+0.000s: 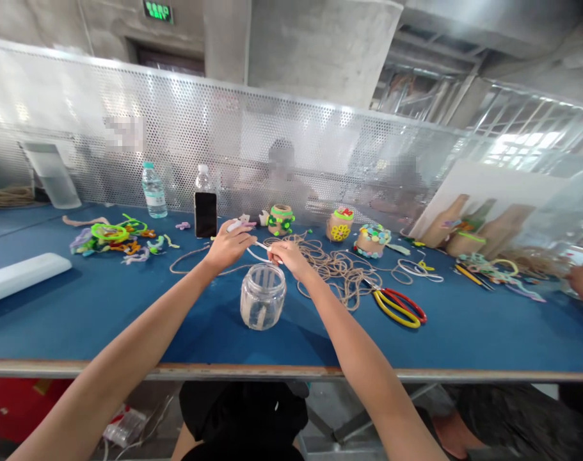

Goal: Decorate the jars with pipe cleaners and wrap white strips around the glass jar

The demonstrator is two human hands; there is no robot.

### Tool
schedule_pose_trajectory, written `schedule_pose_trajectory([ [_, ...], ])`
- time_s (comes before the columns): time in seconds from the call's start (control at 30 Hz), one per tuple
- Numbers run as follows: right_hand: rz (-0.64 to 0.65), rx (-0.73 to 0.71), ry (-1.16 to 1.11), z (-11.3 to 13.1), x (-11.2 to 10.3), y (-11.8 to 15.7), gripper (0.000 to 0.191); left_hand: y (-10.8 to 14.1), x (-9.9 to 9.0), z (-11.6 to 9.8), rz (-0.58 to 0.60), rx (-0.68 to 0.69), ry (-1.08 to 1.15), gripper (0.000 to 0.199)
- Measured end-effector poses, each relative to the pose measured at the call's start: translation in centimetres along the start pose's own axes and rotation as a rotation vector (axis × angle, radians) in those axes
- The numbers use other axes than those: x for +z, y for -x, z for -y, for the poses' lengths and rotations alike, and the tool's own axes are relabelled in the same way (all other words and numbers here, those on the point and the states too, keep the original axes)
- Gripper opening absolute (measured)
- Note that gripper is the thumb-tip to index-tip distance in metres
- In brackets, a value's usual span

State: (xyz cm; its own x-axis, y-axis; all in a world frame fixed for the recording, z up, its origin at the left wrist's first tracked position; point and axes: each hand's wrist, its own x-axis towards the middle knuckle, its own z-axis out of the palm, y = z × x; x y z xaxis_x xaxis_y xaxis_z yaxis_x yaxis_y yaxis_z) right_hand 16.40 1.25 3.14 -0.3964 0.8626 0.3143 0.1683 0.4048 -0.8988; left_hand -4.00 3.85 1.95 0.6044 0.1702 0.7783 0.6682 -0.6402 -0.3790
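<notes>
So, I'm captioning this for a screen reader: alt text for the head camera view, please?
The left hand and right hand hold a white strip just above a clear jar on a blue table. Jute twine lies tangled beside it, near red-and-yellow-handled scissors, with decorated jars beyond.

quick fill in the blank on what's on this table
The thin strand held between the left hand and right hand is ____. The clear glass jar stands on a ____ tabletop. Scissors with red and yellow handles lie on the person's ____ of the jar. A black smartphone stands in front of a clear plastic ____.

white; blue; right; bottle
</notes>
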Motion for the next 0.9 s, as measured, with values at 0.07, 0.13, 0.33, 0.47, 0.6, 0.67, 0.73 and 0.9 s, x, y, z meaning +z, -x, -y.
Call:
schedule_pose_trajectory([
  [0.07,-0.003,0.001,0.001,0.0,0.0,0.0,0.026,-0.2,-0.1,-0.7,0.000,0.006,-0.005,0.026],
  [0.13,0.001,0.007,0.005,0.1,0.1,0.0,0.025,-0.6,-0.1,-1.5,0.013,0.040,0.001,0.026],
  [0.33,0.035,0.004,0.013,-0.1,-0.3,-0.1,0.025,-0.5,-0.1,-0.7,0.031,0.081,-0.007,0.030],
  [0.47,0.033,-0.008,0.001,-0.4,-0.2,-0.2,0.025,-0.2,-0.2,-0.8,0.002,0.039,-0.029,0.030],
  [0.6,0.004,-0.011,0.004,-0.4,0.1,-0.1,0.026,-0.5,0.1,-1.8,0.002,0.081,0.001,0.028],
  [0.67,0.004,-0.008,0.014,-0.3,0.1,0.0,0.026,-0.4,0.1,-1.5,0.004,0.092,0.018,0.028],
  [0.73,0.004,-0.012,0.027,-0.3,0.1,0.1,0.025,-0.1,0.2,-0.8,-0.001,0.066,0.018,0.029],
  [0.9,-0.014,-0.030,0.067,-0.1,0.2,0.2,0.026,0.6,0.3,-1.0,0.003,-0.022,0.006,0.028],
])
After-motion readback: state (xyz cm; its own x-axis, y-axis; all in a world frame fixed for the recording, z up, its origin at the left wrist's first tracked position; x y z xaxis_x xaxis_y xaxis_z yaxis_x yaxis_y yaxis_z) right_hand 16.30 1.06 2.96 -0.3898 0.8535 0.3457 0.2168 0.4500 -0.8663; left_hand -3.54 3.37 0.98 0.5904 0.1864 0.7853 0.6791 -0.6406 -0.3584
